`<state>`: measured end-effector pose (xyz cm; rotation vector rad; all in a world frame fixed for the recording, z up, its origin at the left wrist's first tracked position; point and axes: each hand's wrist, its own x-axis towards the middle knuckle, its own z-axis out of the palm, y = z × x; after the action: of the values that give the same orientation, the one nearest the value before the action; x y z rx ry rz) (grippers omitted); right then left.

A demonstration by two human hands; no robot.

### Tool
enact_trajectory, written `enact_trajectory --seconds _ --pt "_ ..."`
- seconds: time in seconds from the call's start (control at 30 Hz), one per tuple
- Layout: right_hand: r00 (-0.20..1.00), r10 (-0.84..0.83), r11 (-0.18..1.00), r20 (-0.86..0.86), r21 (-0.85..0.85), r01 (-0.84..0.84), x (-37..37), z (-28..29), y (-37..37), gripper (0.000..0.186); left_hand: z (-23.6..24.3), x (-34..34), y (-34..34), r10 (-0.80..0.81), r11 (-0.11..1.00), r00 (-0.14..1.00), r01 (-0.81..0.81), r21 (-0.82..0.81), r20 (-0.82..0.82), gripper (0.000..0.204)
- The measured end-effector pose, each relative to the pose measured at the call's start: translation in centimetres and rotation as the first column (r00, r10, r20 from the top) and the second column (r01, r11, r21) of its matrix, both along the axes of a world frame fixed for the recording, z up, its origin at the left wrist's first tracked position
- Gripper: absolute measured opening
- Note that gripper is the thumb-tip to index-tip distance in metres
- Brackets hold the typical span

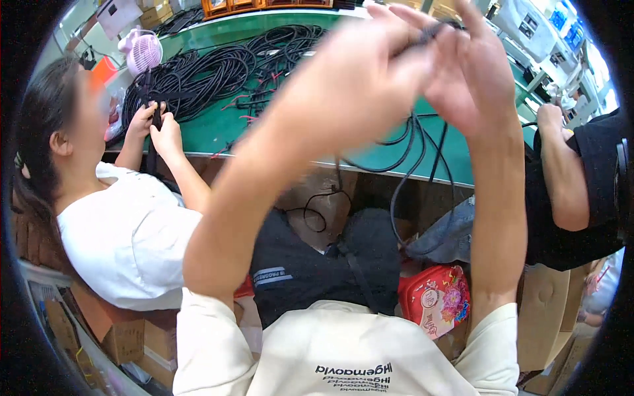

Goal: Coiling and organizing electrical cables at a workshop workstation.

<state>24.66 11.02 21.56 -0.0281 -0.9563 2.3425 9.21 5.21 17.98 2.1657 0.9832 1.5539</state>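
Both hands are raised together above the green table's front edge. My left hand (360, 82) is blurred by motion; its fingers close toward a short dark stretch of black cable (432, 32). My right hand (477, 82) meets it there, palm turned inward, thumb and some fingers stretched upward around the same dark piece. How the cable runs between the fingers is partly hidden. Below the hands, black cable loops (411, 155) drop over the table edge toward my lap.
A large heap of coiled black cables (205, 76) covers the left of the green table (205, 135). At left, a person in white (132, 244) handles a black cable; another in black (594, 178) sits at right. A pink fan (142, 49) and a red package (436, 300) are also around.
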Motion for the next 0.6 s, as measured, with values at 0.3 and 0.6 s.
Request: enact_trajectory --seconds 0.3,0.6 --pt "0.987 -0.118 0.675 0.110 -0.721 0.160 10.7 -14.0 -17.9 0.045 -20.7 1.2 -10.1 0.360 0.634 0.926 -0.153 -0.758 0.114 0.015" --pt "0.831 -0.509 0.323 0.223 -0.846 0.425 11.4 -20.4 -23.9 0.029 -26.0 5.6 -18.0 -0.035 0.474 0.872 -0.416 -0.776 -0.489 0.050"
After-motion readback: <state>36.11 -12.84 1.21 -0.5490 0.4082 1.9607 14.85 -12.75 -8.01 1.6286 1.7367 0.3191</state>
